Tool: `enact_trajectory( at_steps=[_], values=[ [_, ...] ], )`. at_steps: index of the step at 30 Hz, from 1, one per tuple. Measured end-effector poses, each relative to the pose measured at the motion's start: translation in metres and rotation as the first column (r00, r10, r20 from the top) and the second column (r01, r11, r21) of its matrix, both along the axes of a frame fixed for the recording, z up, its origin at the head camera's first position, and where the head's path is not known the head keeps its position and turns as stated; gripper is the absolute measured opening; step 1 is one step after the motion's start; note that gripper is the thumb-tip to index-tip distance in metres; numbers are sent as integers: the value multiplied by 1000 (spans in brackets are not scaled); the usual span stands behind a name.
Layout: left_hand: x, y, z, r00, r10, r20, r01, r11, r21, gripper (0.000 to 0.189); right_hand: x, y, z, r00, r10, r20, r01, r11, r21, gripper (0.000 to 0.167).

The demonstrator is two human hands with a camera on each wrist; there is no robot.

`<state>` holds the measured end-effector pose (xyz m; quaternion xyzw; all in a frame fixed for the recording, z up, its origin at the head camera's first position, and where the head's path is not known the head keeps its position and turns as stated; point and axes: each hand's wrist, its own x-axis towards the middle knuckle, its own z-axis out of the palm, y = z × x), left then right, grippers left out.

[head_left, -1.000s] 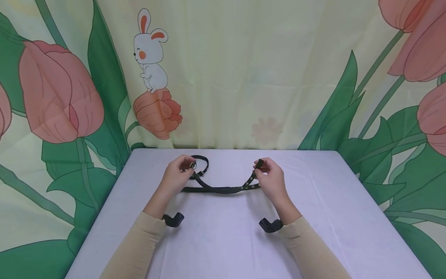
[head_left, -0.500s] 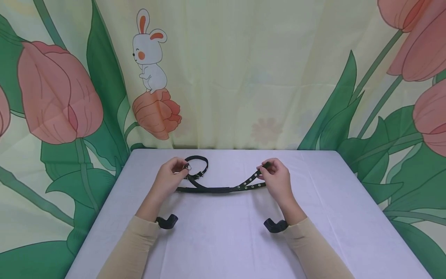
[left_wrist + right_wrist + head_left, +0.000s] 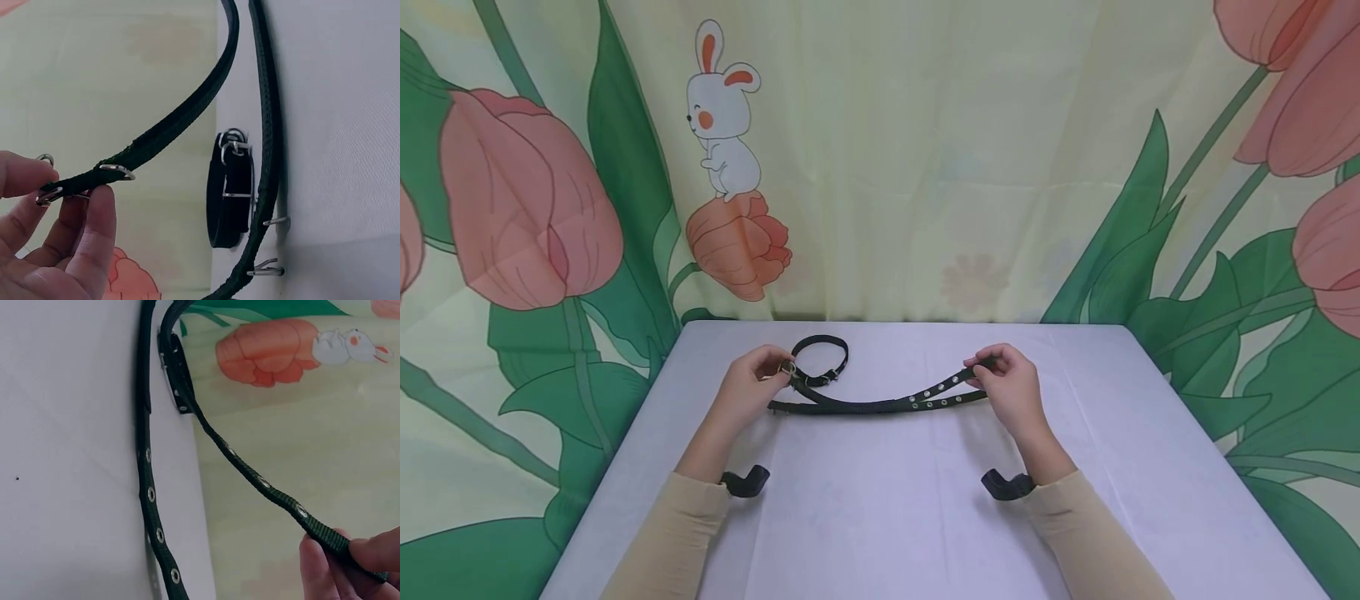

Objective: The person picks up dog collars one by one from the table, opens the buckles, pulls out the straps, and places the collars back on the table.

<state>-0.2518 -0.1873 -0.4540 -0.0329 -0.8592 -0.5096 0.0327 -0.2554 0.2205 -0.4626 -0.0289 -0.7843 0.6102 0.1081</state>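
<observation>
In the head view my left hand point(image 3: 751, 385) and right hand point(image 3: 1013, 392) hold a dark pet collar point(image 3: 172, 132) stretched between them, its middle sagging. My left finger and thumb pinch its buckle end, near a metal D-ring point(image 3: 117, 170). The end with metal eyelets point(image 3: 302, 510) is pinched by my right thumb and fingers. Behind the held strap in the left wrist view, a second collar point(image 3: 269, 112) lies stretched out along the white table. A third collar point(image 3: 215, 209), fastened into a loop, stands beyond it, toward the back left.
White cloth covers the table point(image 3: 880, 517). A curtain point(image 3: 910, 167) printed with tulips and a rabbit hangs right behind its back edge. Small black devices point(image 3: 747, 482) sit at both wrists, just above the cloth.
My hands have moved apart, left hand to the left and right hand to the right, drawing the held collar straighter and lower. The looped collar shows more fully now.
</observation>
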Motion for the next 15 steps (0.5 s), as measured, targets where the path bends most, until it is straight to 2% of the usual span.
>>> enact_trajectory(
  at_steps=[3,9,15],
  values=[
    [0,-4,-2,1000,-7,8,7,1000,-5,26,1,3,0,1000,6,22,-6,1000,-15,17],
    [2,-12,-3,998,-59,28,59,998,-4,28,4,8,1,998,7,55,-6,1000,-26,18],
    [4,-18,-6,995,-77,60,81,995,-64,32,6,14,-2,996,18,90,-15,999,-30,18]
  ],
)
